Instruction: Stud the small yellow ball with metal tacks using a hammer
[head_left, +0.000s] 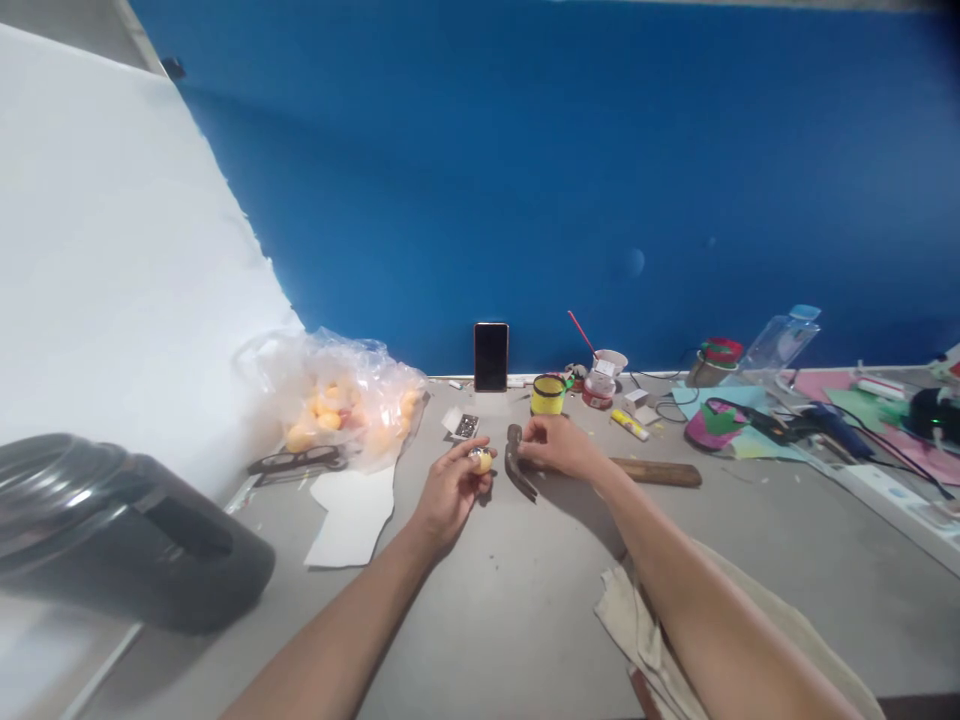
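My left hand [450, 487] is closed around a small yellow ball [481, 460], pinched between thumb and fingertips just above the grey table [517, 600]. My right hand [561, 447] lies on a claw hammer [517, 468], gripping it near the dark metal head. Its wooden handle [656, 472] runs out to the right on the table. The hammer head sits right beside the yellow ball.
A clear plastic bag of yellow-orange balls [345, 400] and scissors [296, 462] lie to the left, white paper [349, 515] in front. A phone [490, 356] leans on the blue wall; a yellow cup [548, 394], small box [463, 425], bottle [780, 342] and craft clutter fill the right. A dark container [112, 540] stands near left.
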